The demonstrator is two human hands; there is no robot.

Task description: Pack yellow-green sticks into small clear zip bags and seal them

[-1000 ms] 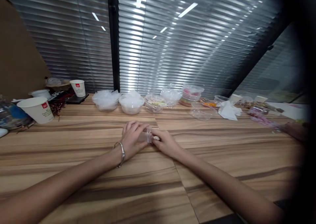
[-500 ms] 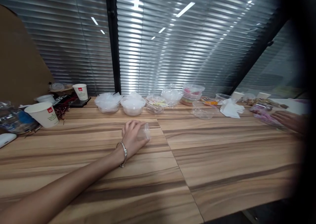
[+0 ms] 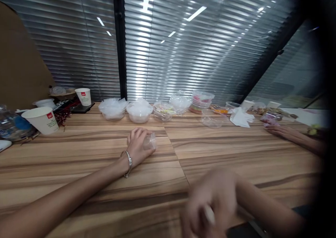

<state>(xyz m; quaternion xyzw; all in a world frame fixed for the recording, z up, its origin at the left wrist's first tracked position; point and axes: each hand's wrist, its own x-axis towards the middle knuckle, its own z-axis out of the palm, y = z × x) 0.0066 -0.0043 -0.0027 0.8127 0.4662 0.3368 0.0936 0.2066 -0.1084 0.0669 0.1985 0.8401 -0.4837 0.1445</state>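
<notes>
My left hand (image 3: 138, 143), with a silver bracelet at the wrist, rests on the wooden table and grips a small clear plastic cup (image 3: 150, 142) lying on its side. Low in the view, right of centre, my right hand (image 3: 214, 199) is blurred by motion. Its fingers are curled, and a small whitish object (image 3: 209, 214) shows among them, too smeared to make out. Beyond my left hand stand two clear bowls with white contents, the nearer one (image 3: 139, 112) and one to its left (image 3: 112, 109).
Paper cups (image 3: 43, 120) (image 3: 84, 97) stand at the left beside a phone (image 3: 82, 107). Along the window are stacked tubs (image 3: 201, 100), a clear lid (image 3: 212, 119) and white tissue (image 3: 240, 117). Another person's hand (image 3: 283, 132) reaches in from the right near a purple package (image 3: 271, 119).
My right hand has come into view from the lower right. My left hand still holds the clear cup. The other person's hand at the right has shifted, and the view has moved slightly.
</notes>
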